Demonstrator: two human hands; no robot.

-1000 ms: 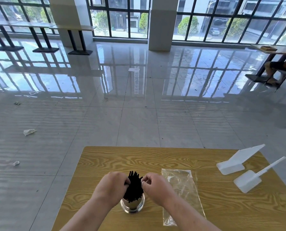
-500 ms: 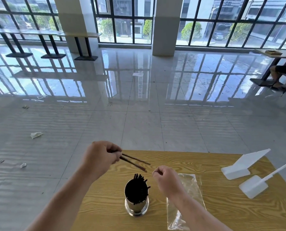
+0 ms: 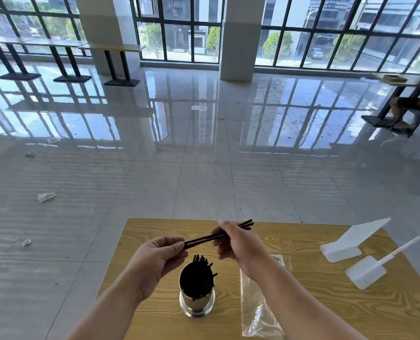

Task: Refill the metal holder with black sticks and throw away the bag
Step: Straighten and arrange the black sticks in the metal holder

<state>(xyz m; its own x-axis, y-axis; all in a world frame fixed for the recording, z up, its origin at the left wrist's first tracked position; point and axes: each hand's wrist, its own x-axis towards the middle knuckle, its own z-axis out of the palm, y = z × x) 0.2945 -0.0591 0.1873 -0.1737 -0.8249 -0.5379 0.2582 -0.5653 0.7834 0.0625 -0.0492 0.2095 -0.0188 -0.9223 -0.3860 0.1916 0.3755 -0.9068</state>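
Note:
A shiny metal holder (image 3: 196, 305) stands on the wooden table (image 3: 326, 315), filled with several black sticks (image 3: 199, 278). Above it I hold a few loose black sticks (image 3: 204, 238) level between both hands. My left hand (image 3: 157, 260) pinches their left end. My right hand (image 3: 241, 244) grips them nearer the right end, whose tips poke out past my fingers. The clear plastic bag (image 3: 260, 312) lies flat on the table right of the holder, partly under my right forearm.
Two white plastic stands (image 3: 346, 244) (image 3: 368, 271) sit at the table's right side. Scraps of litter (image 3: 46, 197) lie on the glossy tiled floor. Other tables (image 3: 111, 49) stand far back, and a seated person (image 3: 415, 101) is at the far right.
My hands left the holder. The left hand lifted a few sticks out above it, then the right hand rose and took hold of their other end.

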